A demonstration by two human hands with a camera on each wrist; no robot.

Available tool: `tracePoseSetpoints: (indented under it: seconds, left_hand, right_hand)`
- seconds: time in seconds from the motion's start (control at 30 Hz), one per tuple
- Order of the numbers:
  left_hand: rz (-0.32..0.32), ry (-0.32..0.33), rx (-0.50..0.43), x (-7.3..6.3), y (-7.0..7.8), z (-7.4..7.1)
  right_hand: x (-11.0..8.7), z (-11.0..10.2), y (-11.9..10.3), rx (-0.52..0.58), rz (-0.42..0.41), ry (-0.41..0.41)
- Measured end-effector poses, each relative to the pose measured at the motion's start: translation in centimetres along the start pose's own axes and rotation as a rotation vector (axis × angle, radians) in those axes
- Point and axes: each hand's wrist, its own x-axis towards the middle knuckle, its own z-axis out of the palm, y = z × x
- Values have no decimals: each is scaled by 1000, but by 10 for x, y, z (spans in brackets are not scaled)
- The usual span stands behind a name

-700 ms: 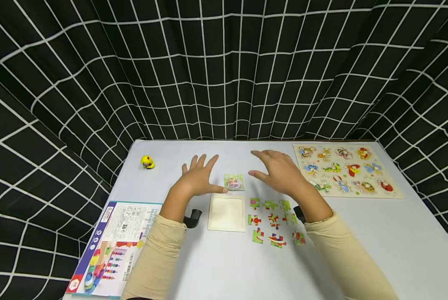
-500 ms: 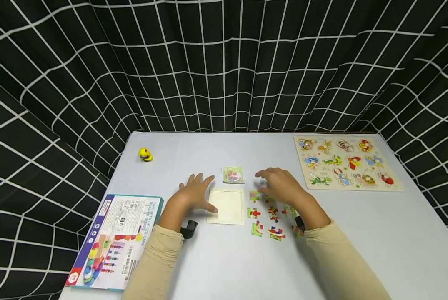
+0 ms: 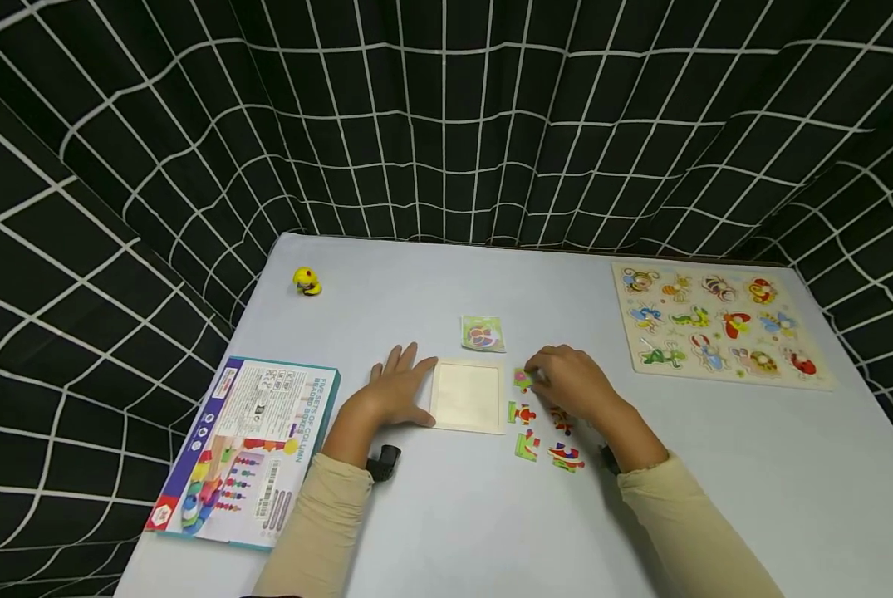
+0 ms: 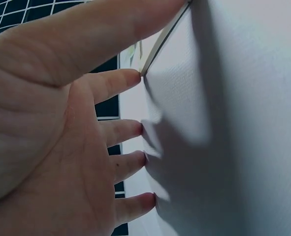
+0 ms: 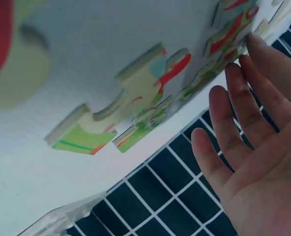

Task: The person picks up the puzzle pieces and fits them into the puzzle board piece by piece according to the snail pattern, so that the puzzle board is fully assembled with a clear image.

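My left hand (image 3: 388, 397) lies at the left side of a shallow pale square puzzle tray (image 3: 467, 399). In the left wrist view, the fingers are spread, the thumb and index fingertip touch the tray's edge (image 4: 155, 51), and the other fingertips rest on the table. My right hand (image 3: 575, 384) reaches over the loose jigsaw pieces right of the tray. Its thumb and index fingertip are at a green piece with a pink flower (image 3: 522, 379); a grip cannot be made out. Several red and green jigsaw pieces (image 5: 140, 88) lie flat; the right hand hides some in the head view.
A small picture card (image 3: 483, 334) lies behind the tray. A yellow toy (image 3: 307, 281) stands at the back left, above a flat printed box (image 3: 267, 415). At the back right lies an insect puzzle board (image 3: 715, 328). A black gridded curtain (image 3: 446, 124) surrounds the table.
Both hands have come down from above the table. The left has reached the tray's left edge; the right has lowered to the flower piece. The head view has tilted down.
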Motion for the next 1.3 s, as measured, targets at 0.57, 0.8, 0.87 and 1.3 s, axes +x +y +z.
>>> tracePoseSetpoints:
  seconds: [0.57,0.8,0.87,1.3]
  left_hand:
    - [-5,-15,24,1,-2,-1]
    - [-19,-19,26,2,-1,-2]
    - [-25,-21,33,2,1,-3]
    - [-27,-8,12,2,2,-2]
  right_hand:
    - [41,12,-60,-9,-299,107]
    - [51,23,-73,-59,-275,98]
    - [51,24,-75,-75,-249,100]
    - [45,9,-75,-40,-233,8]
